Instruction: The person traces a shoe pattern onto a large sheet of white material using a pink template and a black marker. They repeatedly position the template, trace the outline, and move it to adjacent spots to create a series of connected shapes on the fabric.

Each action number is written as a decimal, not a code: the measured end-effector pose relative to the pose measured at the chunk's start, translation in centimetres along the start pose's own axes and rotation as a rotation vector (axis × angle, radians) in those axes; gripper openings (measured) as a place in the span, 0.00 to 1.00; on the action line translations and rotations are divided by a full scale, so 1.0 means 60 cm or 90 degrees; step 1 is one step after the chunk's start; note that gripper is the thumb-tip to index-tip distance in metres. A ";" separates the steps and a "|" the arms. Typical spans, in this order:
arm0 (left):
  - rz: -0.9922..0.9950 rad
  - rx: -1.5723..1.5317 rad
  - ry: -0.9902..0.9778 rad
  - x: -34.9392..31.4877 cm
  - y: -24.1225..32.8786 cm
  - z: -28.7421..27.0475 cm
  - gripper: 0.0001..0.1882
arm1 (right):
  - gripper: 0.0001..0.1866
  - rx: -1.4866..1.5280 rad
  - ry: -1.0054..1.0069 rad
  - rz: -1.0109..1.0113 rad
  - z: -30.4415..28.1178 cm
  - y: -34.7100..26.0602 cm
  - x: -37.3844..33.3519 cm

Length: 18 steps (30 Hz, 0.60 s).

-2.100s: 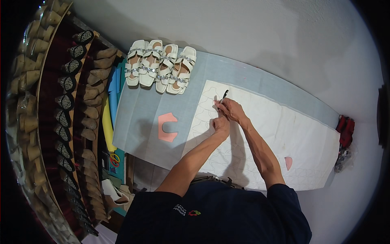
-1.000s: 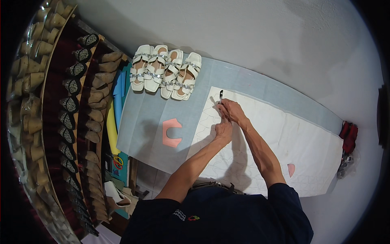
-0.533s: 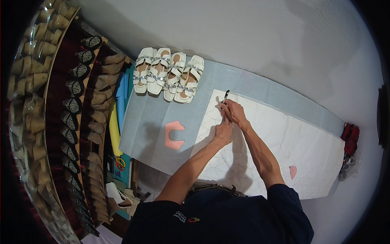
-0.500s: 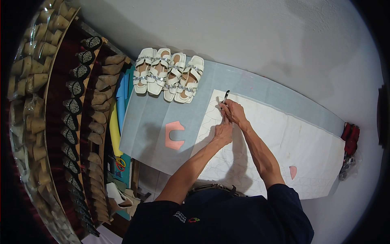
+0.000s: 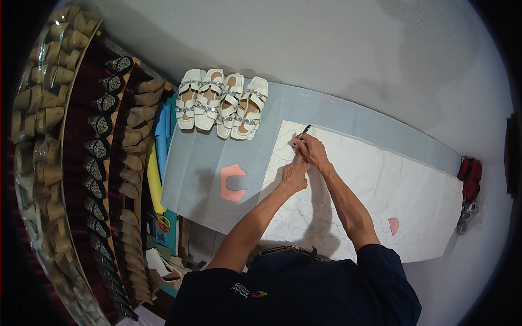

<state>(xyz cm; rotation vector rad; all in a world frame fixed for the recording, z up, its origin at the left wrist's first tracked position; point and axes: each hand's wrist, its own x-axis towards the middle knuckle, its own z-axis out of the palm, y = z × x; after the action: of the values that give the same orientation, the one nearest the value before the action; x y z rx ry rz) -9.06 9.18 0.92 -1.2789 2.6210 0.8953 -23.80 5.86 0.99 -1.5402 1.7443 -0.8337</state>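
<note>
A large white sheet (image 5: 359, 179) lies on the table, its near and left parts covered with thin drawn outlines. Near its far left corner, my right hand (image 5: 312, 150) is closed around a black pen (image 5: 306, 129); the pen's top leans away to the right. Just below and touching it, my left hand (image 5: 294, 174) presses down on the sheet with its fingers together. Whatever lies under those fingertips is hidden, as is the pen's tip. To the left, apart from both hands, rests a pink C-shaped template (image 5: 225, 183). A small pink half-round piece (image 5: 393, 227) sits on the sheet's right part.
White strappy sandals (image 5: 207, 100) stand in a row at the table's far left. A grey-blue cover (image 5: 206, 157) spreads under the sheet. Racks of shoe lasts (image 5: 49, 119) and black patterned shoe parts (image 5: 100, 125) fill the left side. Scissors (image 5: 163, 224) hang beside a yellow roll (image 5: 154, 179).
The pen has tilted further to the right in my right hand. Both hands stay at nearly the same spot on the sheet. The whole view has shifted slightly.
</note>
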 end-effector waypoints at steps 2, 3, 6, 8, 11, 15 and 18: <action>0.003 -0.008 0.013 -0.002 0.000 0.000 0.35 | 0.23 0.001 0.006 -0.008 -0.002 0.000 -0.002; 0.005 -0.012 0.020 -0.002 -0.001 0.001 0.35 | 0.23 -0.005 -0.002 -0.017 -0.005 0.000 -0.003; -0.008 -0.001 0.025 -0.001 -0.004 0.001 0.35 | 0.22 -0.053 -0.022 -0.037 -0.022 0.003 -0.011; -0.012 -0.002 -0.020 0.000 -0.009 -0.006 0.36 | 0.22 -0.122 -0.029 -0.044 -0.034 0.011 -0.021; -0.002 -0.010 -0.017 -0.003 -0.011 -0.018 0.38 | 0.20 -0.106 -0.010 -0.040 -0.056 0.026 -0.044; 0.019 -0.001 0.009 0.001 -0.023 -0.020 0.39 | 0.19 -0.072 0.006 -0.031 -0.082 0.034 -0.080; 0.054 0.033 0.004 0.015 -0.041 -0.020 0.37 | 0.19 -0.068 0.008 -0.011 -0.092 0.031 -0.095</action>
<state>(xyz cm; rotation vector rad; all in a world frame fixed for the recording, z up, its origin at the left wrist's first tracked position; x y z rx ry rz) -7.59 6.73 0.47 -1.1690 2.7027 0.8293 -28.83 11.93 3.05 -1.6247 1.8122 -0.7723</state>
